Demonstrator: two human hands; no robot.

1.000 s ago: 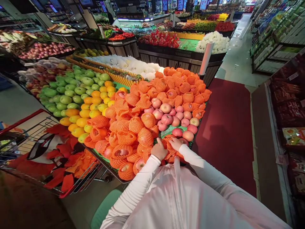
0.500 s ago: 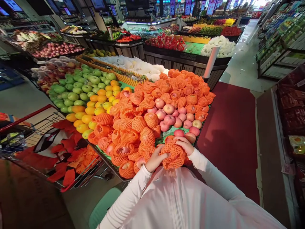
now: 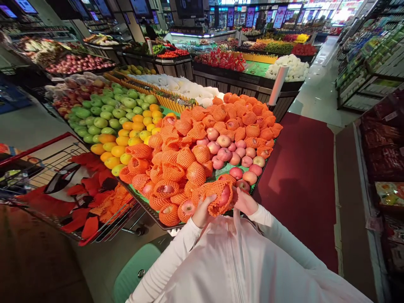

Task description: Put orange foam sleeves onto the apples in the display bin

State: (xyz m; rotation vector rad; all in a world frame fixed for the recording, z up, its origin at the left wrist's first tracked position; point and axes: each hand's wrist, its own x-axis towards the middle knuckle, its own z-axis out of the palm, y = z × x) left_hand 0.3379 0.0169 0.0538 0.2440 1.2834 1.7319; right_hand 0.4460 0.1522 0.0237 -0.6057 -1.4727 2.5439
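At lower centre, an apple (image 3: 225,195) has apparently now been sleeved in the orange net (image 3: 217,208), gripped by the curled left hand (image 3: 203,211); any right hand (image 3: 246,203) hold is hidden.

At the near left stands a wire shopping cart with a red handle (image 3: 34,147), holding crumpled red, black and white pieces (image 3: 91,229). Right of it, nearby, is a rounded pale-green seat (image 3: 135,273). Beyond the cart, round yellow-orange fruit (image 3: 118,151) lies beside a heap of glossy green fruit (image 3: 100,122). Farther back, a low yellow picket-like edging (image 3: 167,101) runs next to white-wrapped produce (image 3: 179,86). A purplish-pink heap of small round produce (image 3: 78,64) sits far left; red shiny packets (image 3: 221,61) and a white mound of produce (image 3: 287,67) lie at the far middle and right. A pale upright cylindrical post (image 3: 279,86) stands near a flat dark-red floor covering (image 3: 296,181), right.
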